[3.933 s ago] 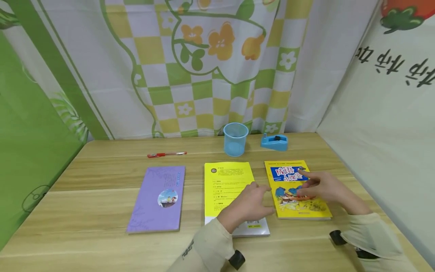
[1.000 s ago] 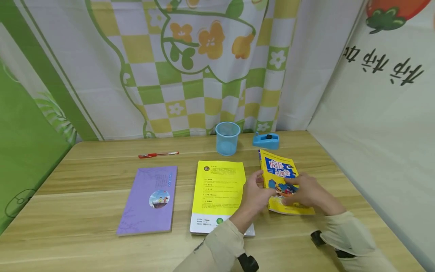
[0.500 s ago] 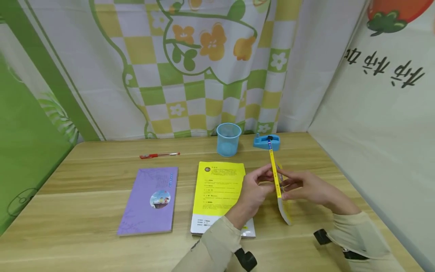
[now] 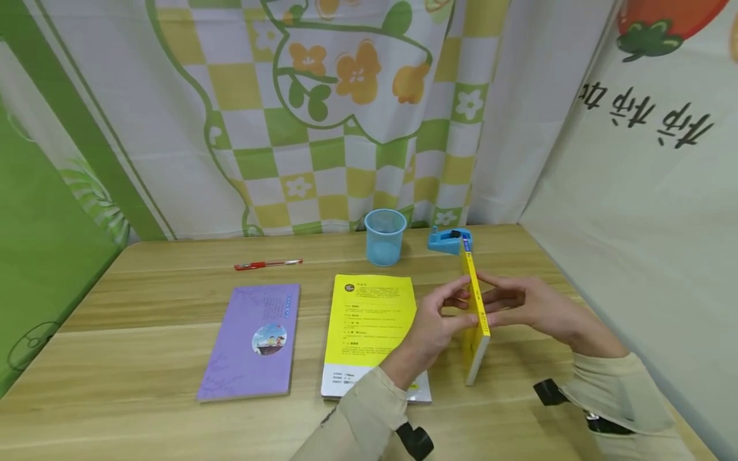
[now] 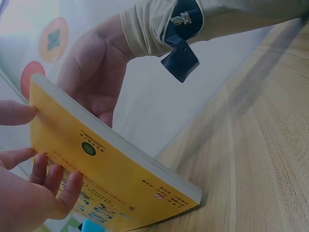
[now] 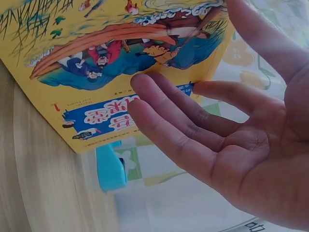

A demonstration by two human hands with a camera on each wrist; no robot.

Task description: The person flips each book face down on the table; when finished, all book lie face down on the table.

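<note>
Book on edge between both hands, right of centre in the head view.
Yellow book stands on the worktop; left hand pinches it, right hand lies flat and straight-fingered against the cover. Best kept upright with even pressure from both sides, bottom edge planted.

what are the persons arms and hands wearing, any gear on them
Both hands, the left hand and right hand, are bare, no gloves or rings visible. Each arm has a loose beige long sleeve ending at the wrist. A small black camera unit is strapped under each wrist.
</note>
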